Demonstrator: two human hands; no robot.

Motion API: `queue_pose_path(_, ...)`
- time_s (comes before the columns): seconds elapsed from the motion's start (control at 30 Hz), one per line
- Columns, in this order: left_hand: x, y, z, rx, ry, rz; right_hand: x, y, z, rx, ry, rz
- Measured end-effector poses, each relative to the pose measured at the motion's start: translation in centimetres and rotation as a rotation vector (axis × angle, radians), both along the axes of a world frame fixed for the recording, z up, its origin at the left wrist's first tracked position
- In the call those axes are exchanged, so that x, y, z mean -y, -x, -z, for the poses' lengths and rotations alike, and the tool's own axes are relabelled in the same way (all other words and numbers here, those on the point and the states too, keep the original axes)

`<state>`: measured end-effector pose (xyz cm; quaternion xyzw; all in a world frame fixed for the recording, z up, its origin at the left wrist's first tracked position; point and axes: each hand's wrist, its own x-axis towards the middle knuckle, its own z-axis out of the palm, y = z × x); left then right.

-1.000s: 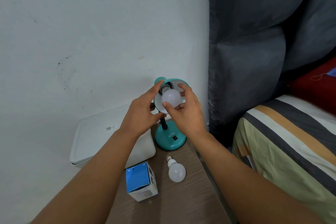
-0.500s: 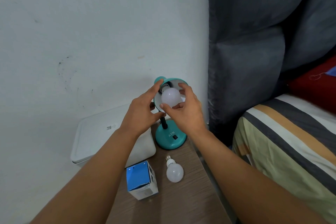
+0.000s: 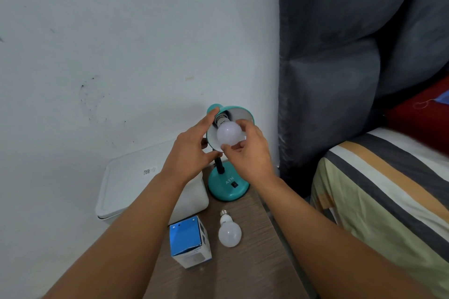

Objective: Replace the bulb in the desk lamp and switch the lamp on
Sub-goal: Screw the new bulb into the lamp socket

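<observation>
A teal desk lamp (image 3: 228,188) stands at the back of a narrow wooden table (image 3: 243,267), its shade (image 3: 239,110) tilted toward me. A white bulb (image 3: 228,133) sits at the socket inside the shade, its metal base showing. My right hand (image 3: 247,153) grips this bulb with thumb and fingers curled round it. My left hand (image 3: 192,150) holds the shade's left rim, thumb below and fingers above. A second white bulb (image 3: 229,233) lies loose on the table in front of the lamp base. The black rocker switch (image 3: 233,184) is on the base.
A blue and white bulb box (image 3: 189,243) stands left of the loose bulb. A white lidded bin (image 3: 126,184) sits to the left against the white wall. A dark grey headboard (image 3: 340,80) and a bed with striped cover (image 3: 388,189) are on the right.
My right hand has shifted round the bulb at the socket, and the bulb's metal base shows more clearly. My left hand stays on the shade. The view has drifted slightly.
</observation>
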<state>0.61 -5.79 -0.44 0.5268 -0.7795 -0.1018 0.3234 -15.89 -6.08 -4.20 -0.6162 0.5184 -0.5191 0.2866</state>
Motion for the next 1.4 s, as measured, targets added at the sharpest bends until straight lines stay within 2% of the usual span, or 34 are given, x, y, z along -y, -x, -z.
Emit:
queue_pose_path(0.17, -0.1, 0.1, 0.1, 0.0, 0.001, -0.004, 0.1, 0.1, -0.6, 0.023, -0.117, 0.026)
queue_pose_path(0.33, -0.1, 0.2, 0.0, -0.006, 0.007, -0.003, 0.0, 0.2, -0.2, -0.057, -0.052, -0.012)
queue_pose_path(0.5, 0.0, 0.1, 0.2, 0.011, 0.005, -0.003, 0.0, 0.3, -0.7, 0.017, -0.153, 0.009)
queue_pose_path(0.7, 0.0, 0.1, 0.2, -0.003, 0.018, 0.001, -0.4, 0.3, -0.3, -0.084, -0.085, -0.025)
queue_pose_path(0.9, -0.1, 0.1, 0.2, -0.008, 0.004, 0.003, -0.3, 0.2, -0.9, -0.043, -0.147, 0.024)
queue_pose_path(1.03, -0.1, 0.2, 0.2, -0.006, 0.007, -0.002, -0.4, 0.3, -0.7, -0.114, -0.099, -0.011)
queue_pose_path(1.17, -0.1, 0.2, 0.2, 0.004, 0.004, 0.003, -0.3, 0.4, -1.0, -0.066, -0.138, 0.023)
queue_pose_path(1.4, 0.0, 0.1, 0.1, -0.006, -0.001, 0.004, -0.4, 0.6, -1.2, -0.122, -0.111, 0.003)
